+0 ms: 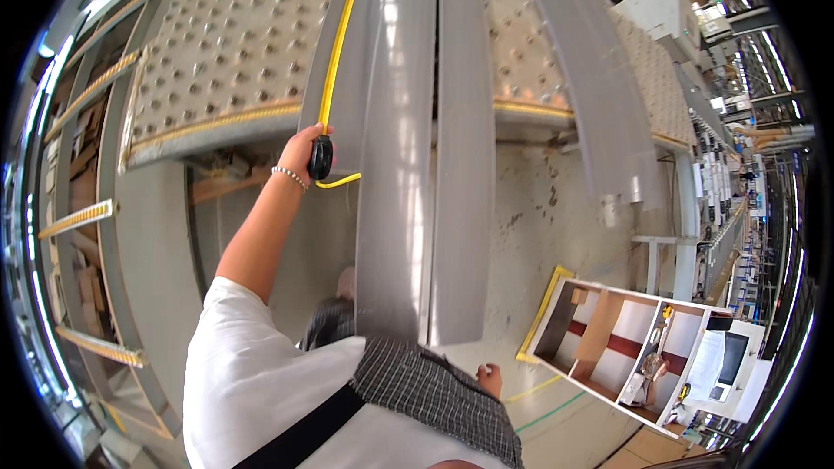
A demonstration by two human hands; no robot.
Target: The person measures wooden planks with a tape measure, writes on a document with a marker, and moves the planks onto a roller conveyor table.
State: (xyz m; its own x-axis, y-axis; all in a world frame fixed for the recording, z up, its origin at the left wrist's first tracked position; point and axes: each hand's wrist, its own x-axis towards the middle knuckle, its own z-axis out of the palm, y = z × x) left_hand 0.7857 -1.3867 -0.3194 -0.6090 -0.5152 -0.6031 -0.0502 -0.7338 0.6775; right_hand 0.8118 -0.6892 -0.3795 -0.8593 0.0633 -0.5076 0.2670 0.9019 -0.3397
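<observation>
My left hand (301,152) is closed around a black tape measure (321,158). Its yellow blade (337,52) runs out away from me along the leftmost grey metal strip (326,26). A short yellow strap (340,182) hangs from the tape's case. Beside the hand, two long grey strips (395,165) (463,165) lie side by side, their near ends overhanging the table toward my body. My right hand (490,379) is low by my checked apron (434,391), its fingers curled; what is in them, if anything, is hidden.
Beneath the strips stands a table with a studded ball top (234,35). Another grey strip (599,78) slants across it to the right. A wheeled-looking shelf cart (599,339) holding tools and a screen stands at lower right. Metal racking (104,200) rises at the left.
</observation>
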